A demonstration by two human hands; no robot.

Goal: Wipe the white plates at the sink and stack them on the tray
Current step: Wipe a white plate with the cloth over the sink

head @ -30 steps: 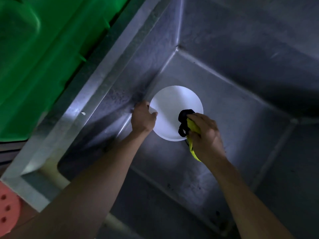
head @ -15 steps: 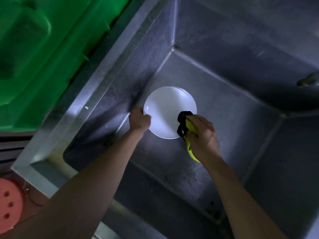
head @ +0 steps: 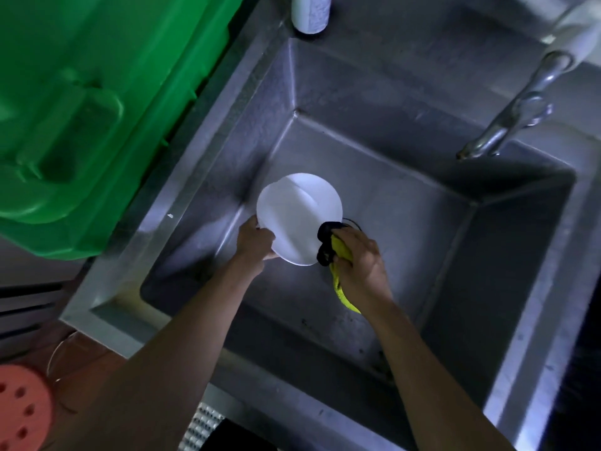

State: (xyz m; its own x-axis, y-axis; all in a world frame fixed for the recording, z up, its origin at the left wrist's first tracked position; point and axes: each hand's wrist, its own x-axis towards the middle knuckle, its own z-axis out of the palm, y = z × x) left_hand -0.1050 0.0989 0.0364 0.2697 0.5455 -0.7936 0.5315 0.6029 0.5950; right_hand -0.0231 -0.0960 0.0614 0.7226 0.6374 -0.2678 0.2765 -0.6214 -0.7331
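Observation:
A white plate [head: 292, 219] is held over the basin of the steel sink [head: 422, 242]. A second white rim shows just behind its upper right edge, so it may be two plates. My left hand [head: 255, 239] grips the plate's lower left edge. My right hand [head: 357, 258] grips a yellow and black cloth [head: 331, 252] and presses it against the plate's lower right edge. A yellow tail of the cloth hangs below that hand. The tray is not in view.
A large green plastic bin [head: 87, 118] stands left of the sink. A metal tap [head: 507, 118] reaches over the basin's right rear. A white bottle [head: 310, 11] stands at the back rim. A pink perforated stool [head: 19, 408] sits at lower left.
The view has tilted up and pulled back, so the tap and bottle now show. Both hands keep their hold, and the plate has tilted, showing a second rim behind it.

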